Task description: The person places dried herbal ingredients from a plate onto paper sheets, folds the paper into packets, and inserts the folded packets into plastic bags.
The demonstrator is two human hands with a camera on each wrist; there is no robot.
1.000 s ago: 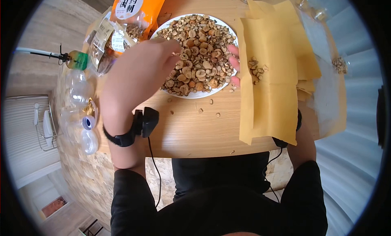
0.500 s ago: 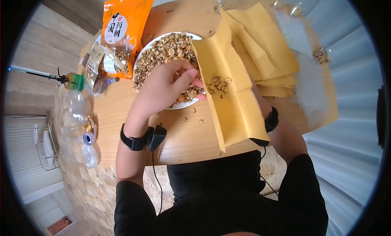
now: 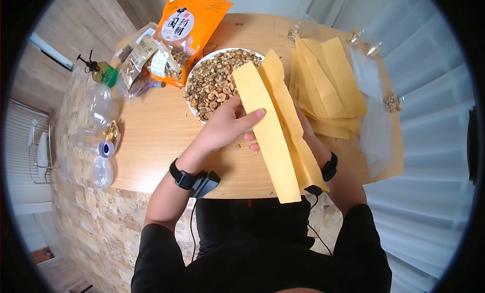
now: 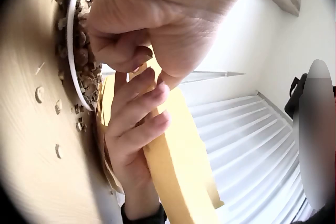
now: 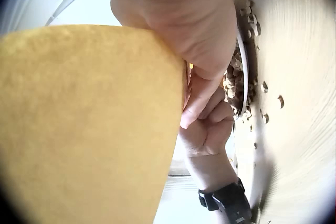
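A sheet of yellow paper (image 3: 270, 141), its near-left side folded over as a long flap, is held between both hands above the table. My left hand (image 3: 220, 129) pinches the flap's left edge, thumb on top and fingers curled beneath. From the underside my right hand (image 4: 131, 124) holds the sheet, fingers wrapped round its edge; much of that hand is hidden in the head view. The dried slices inside the sheet are out of sight behind the flap. Just beyond the hands, a white plate (image 4: 71, 40) carries a heap of dried herb slices (image 3: 214, 81).
More yellow paper (image 3: 328, 81) lies stacked on the right, beside clear plastic film (image 3: 374, 126). An orange bag (image 3: 202, 15) and smaller packets (image 3: 139, 58) stand back left. Clear plastic containers (image 3: 103, 172) and a spray bottle (image 3: 106, 75) line the left. Loose slices dot the table.
The left hand has moved from over the plate to the paper and taken hold of it. The paper's left side has been folded over, covering the slices in it.
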